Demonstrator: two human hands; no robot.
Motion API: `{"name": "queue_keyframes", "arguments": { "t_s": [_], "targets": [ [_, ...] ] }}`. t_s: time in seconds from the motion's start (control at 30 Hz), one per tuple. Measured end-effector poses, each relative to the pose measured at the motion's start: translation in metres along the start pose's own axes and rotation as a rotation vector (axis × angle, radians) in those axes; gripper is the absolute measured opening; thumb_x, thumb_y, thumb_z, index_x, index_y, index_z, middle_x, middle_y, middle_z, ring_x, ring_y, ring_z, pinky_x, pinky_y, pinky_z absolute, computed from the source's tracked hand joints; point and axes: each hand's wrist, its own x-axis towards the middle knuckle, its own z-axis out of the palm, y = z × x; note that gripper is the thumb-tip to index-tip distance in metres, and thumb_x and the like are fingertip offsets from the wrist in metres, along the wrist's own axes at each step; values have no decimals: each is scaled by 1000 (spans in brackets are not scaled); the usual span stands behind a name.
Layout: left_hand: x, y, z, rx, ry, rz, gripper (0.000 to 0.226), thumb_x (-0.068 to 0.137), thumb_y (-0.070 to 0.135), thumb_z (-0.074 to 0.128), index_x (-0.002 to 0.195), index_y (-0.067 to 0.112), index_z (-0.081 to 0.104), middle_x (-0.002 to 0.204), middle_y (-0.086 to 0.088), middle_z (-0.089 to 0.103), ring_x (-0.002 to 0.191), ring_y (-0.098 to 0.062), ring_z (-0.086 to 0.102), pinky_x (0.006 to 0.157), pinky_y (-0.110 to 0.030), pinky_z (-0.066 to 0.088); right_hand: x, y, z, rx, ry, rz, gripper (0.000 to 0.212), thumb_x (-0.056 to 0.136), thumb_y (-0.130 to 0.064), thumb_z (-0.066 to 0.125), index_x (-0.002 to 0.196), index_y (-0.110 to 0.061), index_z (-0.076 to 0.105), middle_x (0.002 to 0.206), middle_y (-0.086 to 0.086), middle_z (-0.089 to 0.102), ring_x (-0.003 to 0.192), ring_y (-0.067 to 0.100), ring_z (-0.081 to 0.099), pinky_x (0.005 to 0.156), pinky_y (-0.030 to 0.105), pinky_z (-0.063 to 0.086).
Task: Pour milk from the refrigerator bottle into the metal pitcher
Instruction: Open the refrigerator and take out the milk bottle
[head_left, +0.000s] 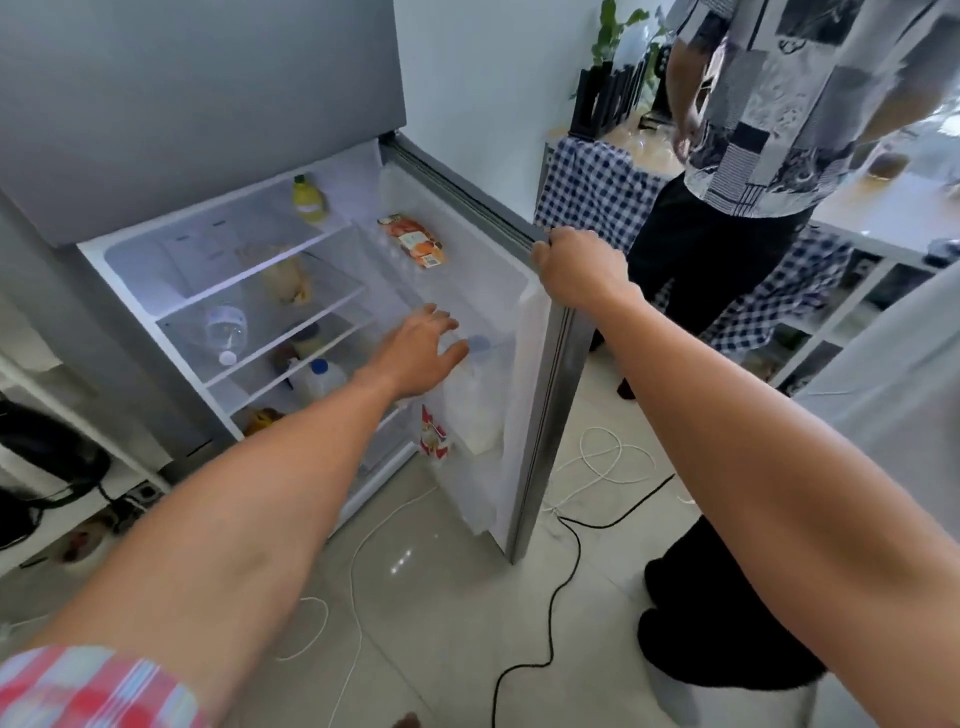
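The refrigerator stands open, its door (540, 395) swung out to the right. A white milk bottle (475, 410) with a blue cap stands in the door's lower shelf. My left hand (421, 351) is stretched out with fingers spread, just left of the bottle's cap, not gripping it. My right hand (576, 270) is clamped on the top corner of the door. A second white bottle with a blue cap (318, 382) stands on an inner shelf. No metal pitcher is in view.
Another person (743, 171) in a patterned shirt stands right behind the door. White and black cables (566, 561) trail over the tiled floor. A checked cloth (592, 192) covers a table at the back. Shelves hold a yellow bottle (309, 200) and a clear bottle (226, 330).
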Motion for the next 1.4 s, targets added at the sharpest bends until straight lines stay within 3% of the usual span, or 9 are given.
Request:
{"name": "queue_keyframes", "arguments": {
  "t_s": [0.17,0.43,0.53,0.63,0.73,0.97,1.07,1.23,1.4],
  "targets": [
    [23,13,9,54,-90,120,58,103,50,49,151,18,46,160,-5,41,147,-27,37,119,-45,33,9,26,7,-161,78,27,33,105,-16,37,133,-6,51,137,18,55,126,42,48,99,53,40],
    [30,12,36,-92,75,164,47,101,33,57,144,13,52,152,-5,46,136,-26,47,104,-40,45,26,50,6,-191,138,7,32,109,-21,35,131,-6,52,133,19,57,120,44,50,88,50,40],
    [23,8,59,-289,174,-38,35,101,30,57,131,12,60,136,-5,53,116,-24,59,91,-36,50,28,53,11,-194,193,-1,33,110,-24,33,128,-7,54,129,18,59,115,43,51,87,49,41],
    [23,11,81,-490,107,-268,28,103,34,50,114,14,66,120,-3,62,106,-24,63,89,-37,51,32,56,18,-151,258,9,37,110,-33,28,120,-9,55,123,15,62,109,39,51,82,45,35],
    [34,24,97,-652,-53,-444,43,106,40,39,79,12,57,82,-2,59,87,-26,57,69,-35,38,33,59,23,-162,314,-2,39,110,-36,28,117,-9,56,117,14,63,104,38,51,80,44,33],
    [59,43,122,-1258,-266,-736,48,104,46,35,79,17,63,84,-5,67,57,-11,53,44,-16,38,35,58,35,-182,422,43,40,109,-37,28,106,-11,58,105,9,63,94,29,46,81,42,37],
    [58,43,127,-1430,-195,-809,49,101,59,39,85,20,65,75,2,65,61,-9,56,52,-17,47,35,58,36,-188,442,48,42,108,-38,28,108,-11,60,107,9,64,100,33,51,85,44,39],
    [47,26,142,-1619,79,-917,71,72,89,56,101,25,64,114,-1,70,88,-16,63,89,-31,51,37,58,35,-171,445,48,44,107,-39,27,108,-11,60,107,9,65,102,33,52,87,45,41],
    [36,7,146,-1664,253,-989,87,52,93,64,107,25,66,89,-2,65,84,-18,59,115,-46,40,35,58,34,-164,437,41,45,107,-39,25,110,-12,61,109,9,65,103,34,52,89,47,42]
  ]
}}
